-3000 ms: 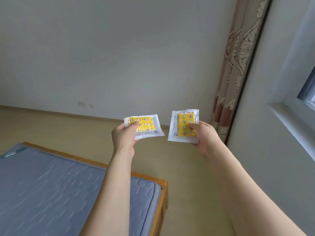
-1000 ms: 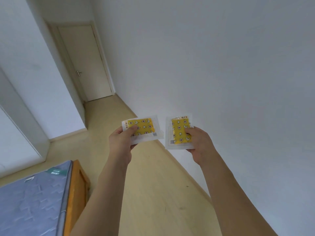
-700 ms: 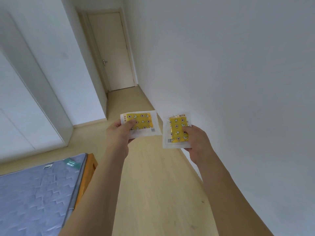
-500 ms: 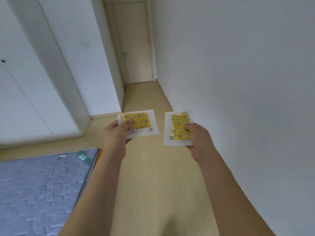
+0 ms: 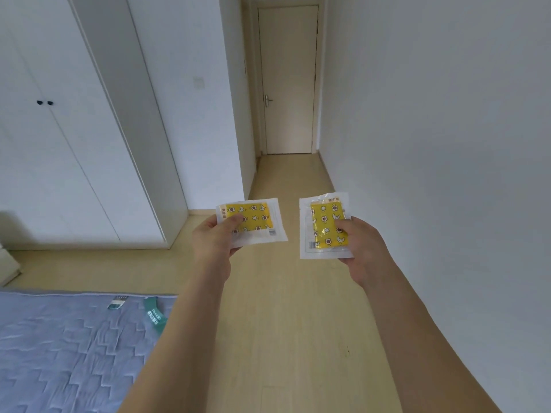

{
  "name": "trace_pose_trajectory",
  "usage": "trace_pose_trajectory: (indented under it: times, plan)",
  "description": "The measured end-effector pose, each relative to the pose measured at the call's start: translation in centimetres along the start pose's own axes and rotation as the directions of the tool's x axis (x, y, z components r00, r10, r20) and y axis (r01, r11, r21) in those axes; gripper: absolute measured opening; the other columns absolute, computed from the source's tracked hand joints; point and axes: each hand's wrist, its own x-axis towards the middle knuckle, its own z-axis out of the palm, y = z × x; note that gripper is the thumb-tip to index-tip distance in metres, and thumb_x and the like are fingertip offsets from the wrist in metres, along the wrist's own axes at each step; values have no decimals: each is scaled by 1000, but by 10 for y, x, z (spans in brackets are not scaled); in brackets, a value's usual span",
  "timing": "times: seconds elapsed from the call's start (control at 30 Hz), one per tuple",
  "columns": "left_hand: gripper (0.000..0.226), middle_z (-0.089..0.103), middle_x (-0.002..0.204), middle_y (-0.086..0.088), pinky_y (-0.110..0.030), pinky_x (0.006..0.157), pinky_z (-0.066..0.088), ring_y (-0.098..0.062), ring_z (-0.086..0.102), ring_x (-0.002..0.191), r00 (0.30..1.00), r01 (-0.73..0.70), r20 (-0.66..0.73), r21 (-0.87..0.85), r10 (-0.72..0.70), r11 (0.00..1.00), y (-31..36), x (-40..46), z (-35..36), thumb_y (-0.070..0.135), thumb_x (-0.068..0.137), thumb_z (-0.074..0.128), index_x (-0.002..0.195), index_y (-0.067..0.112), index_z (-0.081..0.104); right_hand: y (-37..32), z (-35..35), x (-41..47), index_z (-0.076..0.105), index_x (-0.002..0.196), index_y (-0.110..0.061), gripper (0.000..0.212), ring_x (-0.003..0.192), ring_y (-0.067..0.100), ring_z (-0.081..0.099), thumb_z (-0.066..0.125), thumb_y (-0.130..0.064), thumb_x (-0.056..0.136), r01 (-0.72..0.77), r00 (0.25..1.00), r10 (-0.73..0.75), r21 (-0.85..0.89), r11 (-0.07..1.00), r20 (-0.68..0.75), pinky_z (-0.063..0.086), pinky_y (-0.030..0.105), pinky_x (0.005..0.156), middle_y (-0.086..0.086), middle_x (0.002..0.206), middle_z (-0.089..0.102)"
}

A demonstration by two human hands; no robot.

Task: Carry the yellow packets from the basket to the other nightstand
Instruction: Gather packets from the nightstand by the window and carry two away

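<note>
Floorboards (image 5: pixel 286 338) in pale wood run down the middle toward a closed cream door (image 5: pixel 287 81) at the far end, plain white wall (image 5: pixel 432 144) on the right, white wardrobe (image 5: pixel 59 144) on the left. Near left there's a blue-grey quilted mattress (image 5: pixel 65 350). Left hand (image 5: pixel 213 242) has its grip closed on a yellow packet (image 5: pixel 253 220), thumb on top, lying sideways. Right hand (image 5: pixel 362 247) pinches the other yellow packet (image 5: pixel 323 226), upright. Both are held out in the air over the floor, near each other but apart.
</note>
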Motion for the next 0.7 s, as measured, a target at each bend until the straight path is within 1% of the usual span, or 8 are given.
trace_pose_trajectory:
  times: [0.07, 0.17, 0.33, 0.4, 0.47, 0.57, 0.7]
  plan:
    - [12, 74, 93, -3, -32, 72, 58, -19, 71, 84, 1000, -4, -17, 9, 4, 1000, -6, 42, 16, 6, 86, 71, 89, 17, 67, 0, 13, 48, 67, 88, -20, 19, 82, 21, 65, 51, -11, 92, -14, 1000, 14, 5, 1000, -8, 49, 35, 80, 4, 94, 71]
    - [10, 74, 92, -3, -29, 68, 56, -18, 71, 82, 999, -30, -37, 17, 30, 999, -15, 110, 40, 6, 86, 70, 90, 16, 68, 0, 36, 126, 67, 86, -21, 18, 81, 21, 66, 52, -12, 92, -30, 999, 30, -4, 1000, 22, 50, 35, 79, 3, 93, 71]
    - [13, 76, 89, -1, -32, 71, 58, -19, 73, 82, 996, -42, -77, 53, 46, 998, -22, 234, 87, 10, 84, 72, 96, 14, 71, -11, 82, 263, 68, 89, -21, 17, 75, 18, 66, 54, -12, 91, -38, 995, 38, 1, 999, 90, 49, 31, 70, 2, 93, 72]
    - [18, 76, 89, -3, -33, 72, 58, -20, 73, 82, 995, -27, -90, 86, 35, 996, -16, 279, 105, 11, 83, 73, 101, 12, 71, -18, 106, 310, 68, 90, -20, 17, 75, 18, 66, 53, -11, 91, -46, 991, 45, 0, 999, 124, 49, 31, 69, 3, 93, 72]
    - [15, 76, 89, -5, -32, 69, 57, -21, 72, 80, 992, -43, -114, 88, 53, 995, -6, 323, 113, 9, 83, 71, 98, 11, 71, -22, 136, 354, 68, 91, -20, 17, 77, 19, 66, 53, -11, 91, -50, 984, 49, 3, 999, 173, 49, 32, 72, 3, 94, 73]
    - [9, 75, 89, -7, -33, 72, 57, -24, 71, 81, 977, -65, -195, 86, 81, 994, 8, 380, 104, 9, 83, 71, 90, 13, 72, -19, 190, 409, 68, 92, -19, 17, 78, 21, 66, 53, -10, 90, -79, 967, 84, -30, 996, 241, 47, 33, 73, 4, 94, 72]
    - [8, 75, 88, -7, -38, 77, 59, -25, 70, 81, 938, -72, -336, 45, 83, 996, 16, 458, 59, 8, 83, 70, 89, 13, 72, 1, 273, 472, 68, 85, -19, 17, 81, 24, 63, 54, -10, 88, -110, 924, 141, -108, 988, 354, 45, 34, 76, 7, 94, 69]
